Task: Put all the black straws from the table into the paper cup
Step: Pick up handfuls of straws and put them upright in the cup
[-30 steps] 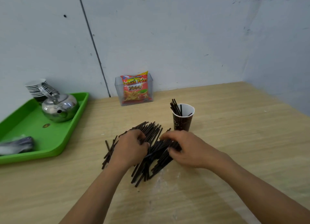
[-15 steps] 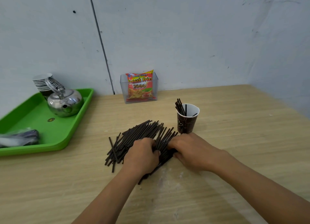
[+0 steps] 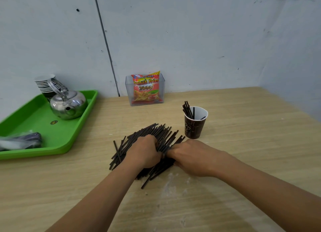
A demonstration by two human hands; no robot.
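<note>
A pile of black straws [image 3: 157, 132] is spread on the desk [image 3: 251, 127]. It is gripped at its middle by the left hand [image 3: 144, 152] and the right hand [image 3: 192, 158], which are set side by side with fingers curled into the straws. The paper cup [image 3: 195, 127], with a few straws already in it, is stood just beside the pile at 1 o'clock.

Wood grain, plastic and one very shiny kettle

The desk [image 3: 243, 145] looks like pale wood-grain laminate, matt, with chalky scuffed patches near the front. The straws [image 3: 152, 131] are thin black plastic by the look of them, smooth with barely any sheen. The cup [image 3: 194, 129] is paper, printed dark brown outside and plain white inside. The tray [image 3: 57, 141] is bright green plastic, smooth and a bit glossy. The kettle [image 3: 69, 105] is polished metal, pretty much a mirror. The snack bag [image 3: 145, 87] is glossy film, sitting in a clear plastic box [image 3: 128, 93]. The wall [image 3: 191, 40] is flat matt paint, marked up.
</note>
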